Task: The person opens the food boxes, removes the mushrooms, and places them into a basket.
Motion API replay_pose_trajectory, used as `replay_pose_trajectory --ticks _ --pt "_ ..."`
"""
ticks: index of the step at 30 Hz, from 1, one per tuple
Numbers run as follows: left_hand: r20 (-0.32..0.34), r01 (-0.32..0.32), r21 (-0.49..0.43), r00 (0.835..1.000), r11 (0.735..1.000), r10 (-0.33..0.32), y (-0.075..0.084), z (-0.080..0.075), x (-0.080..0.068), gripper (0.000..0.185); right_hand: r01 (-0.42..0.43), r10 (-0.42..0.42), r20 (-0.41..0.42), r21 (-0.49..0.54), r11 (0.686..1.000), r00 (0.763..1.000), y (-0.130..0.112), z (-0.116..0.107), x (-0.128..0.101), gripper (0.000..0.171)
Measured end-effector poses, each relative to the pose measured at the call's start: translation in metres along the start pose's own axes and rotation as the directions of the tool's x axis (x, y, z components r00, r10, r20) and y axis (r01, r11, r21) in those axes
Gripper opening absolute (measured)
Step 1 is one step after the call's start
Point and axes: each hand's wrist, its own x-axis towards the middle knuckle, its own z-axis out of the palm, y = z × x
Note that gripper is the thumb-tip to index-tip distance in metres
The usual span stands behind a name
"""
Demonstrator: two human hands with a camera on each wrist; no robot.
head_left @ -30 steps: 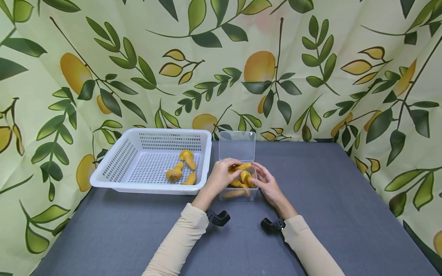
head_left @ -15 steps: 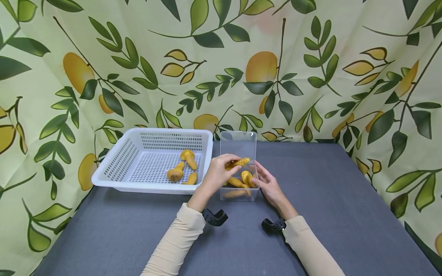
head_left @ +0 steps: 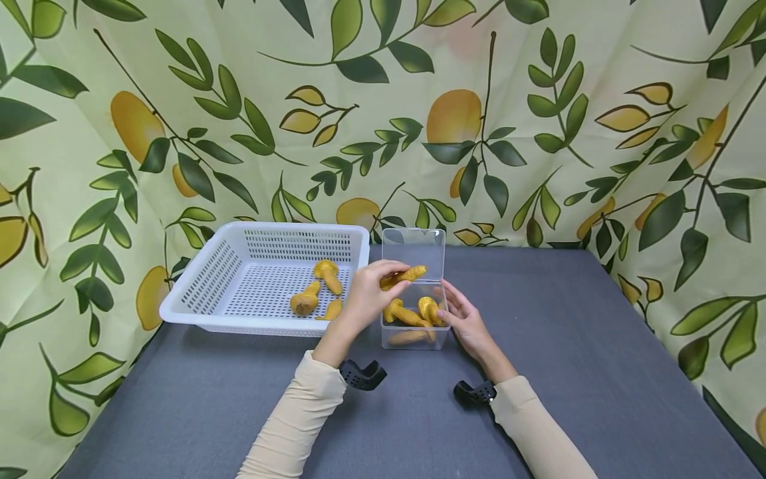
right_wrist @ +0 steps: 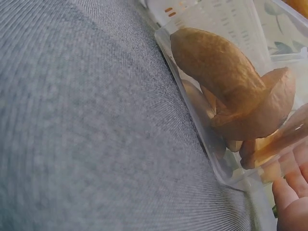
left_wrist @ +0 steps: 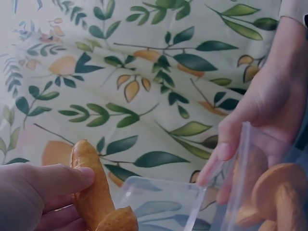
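Note:
In the head view my left hand point(head_left: 366, 296) pinches a yellow mushroom point(head_left: 411, 273) between thumb and fingers, above the back left of a clear plastic box point(head_left: 413, 337). The left wrist view shows the thumb lying across this mushroom's stem point(left_wrist: 87, 187); its cap is partly cut off below. Several similar mushrooms point(head_left: 407, 315) lie inside the box, whose lid point(head_left: 413, 247) stands raised at the back. My right hand point(head_left: 469, 327) touches the box's right side with fairly straight fingers. Close up, one mushroom point(right_wrist: 216, 65) lies against the box wall in the right wrist view.
A white perforated basket point(head_left: 197, 319) stands left of the box. Inside it, at the right, lie a mushroom with an upright-looking cap point(head_left: 326, 269), another mushroom point(head_left: 304, 303) and a smaller piece point(head_left: 332, 310). Beneath is a grey tabletop point(head_left: 538, 313); a leaf-patterned cloth point(head_left: 371, 133) hangs behind.
My left hand has lifted the pinched mushroom up out of the box and moved a little left, uncovering more mushrooms inside. The right hand stays at the box's side.

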Motion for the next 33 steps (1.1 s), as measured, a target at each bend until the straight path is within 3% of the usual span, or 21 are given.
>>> replay_pose_trajectory --ticks 8,18,25,33 --pt "-0.028 0.024 -0.001 0.999 1.0 -0.024 -0.001 -0.017 -0.003 0.025 -0.004 0.004 0.007 -0.005 1.0 1.0 0.0 0.0 -0.001 0.074" --pt "-0.104 0.011 0.052 0.995 0.999 -0.006 -0.008 -0.039 -0.011 0.025 0.043 -0.043 -0.003 -0.128 0.991 0.999 0.0 -0.003 -0.002 0.068" --pt "-0.151 0.041 -0.017 0.988 0.999 -0.043 -0.017 -0.052 -0.017 0.027 0.047 -0.047 -0.003 -0.125 0.991 0.999 -0.001 -0.003 -0.001 0.068" --pt "-0.159 0.084 -0.023 0.984 0.996 -0.087 -0.026 -0.062 -0.02 0.027 0.048 -0.048 0.0 -0.09 0.995 0.999 0.0 -0.002 -0.002 0.057"
